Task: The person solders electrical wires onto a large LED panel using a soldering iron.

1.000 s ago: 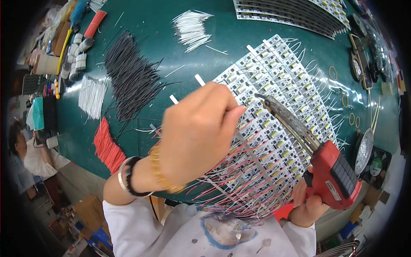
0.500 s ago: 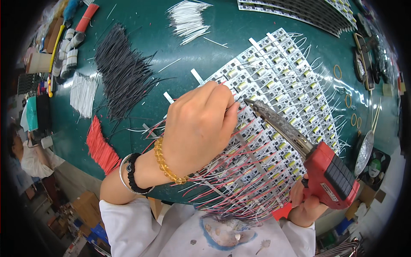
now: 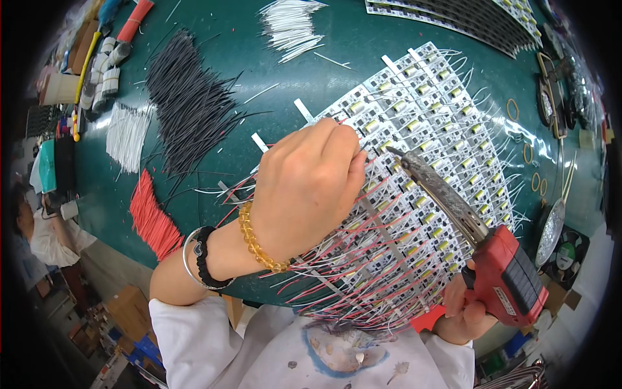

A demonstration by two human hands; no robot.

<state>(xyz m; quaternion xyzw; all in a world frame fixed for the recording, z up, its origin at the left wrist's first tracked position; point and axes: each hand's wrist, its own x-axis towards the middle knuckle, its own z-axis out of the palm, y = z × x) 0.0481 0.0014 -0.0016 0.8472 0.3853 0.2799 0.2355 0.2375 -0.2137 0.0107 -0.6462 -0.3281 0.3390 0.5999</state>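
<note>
My left hand (image 3: pixel 310 178) is closed in a pinch over a panel of small white circuit boards (image 3: pixel 433 123). Its fingertips point down and hide whatever they hold. My right hand (image 3: pixel 463 310) grips the handle of a red soldering gun (image 3: pixel 507 275) at the panel's right side. The iron's dark tip (image 3: pixel 391 150) sits just right of my left fingers, over the boards; whether it touches them I cannot tell. Red and white wires (image 3: pixel 353 272) trail from the nearer boards toward me. White wire loops (image 3: pixel 460 61) stick out along the panel's far right edge.
On the green table (image 3: pixel 214 16) lie heaps of black wires (image 3: pixel 188 104), white wires (image 3: pixel 291 29) and red wires (image 3: pixel 154 217). More board panels (image 3: pixel 453 19) lie at the back. A silvery dish (image 3: pixel 551 233) and rubber bands (image 3: pixel 528 153) are at right. Another person (image 3: pixel 52 236) sits far left.
The soldering gun has moved right and slightly toward me, its tip drawing away from my left fingertips. My left hand stays pinched in nearly the same place; the whole view has shifted slightly.
</note>
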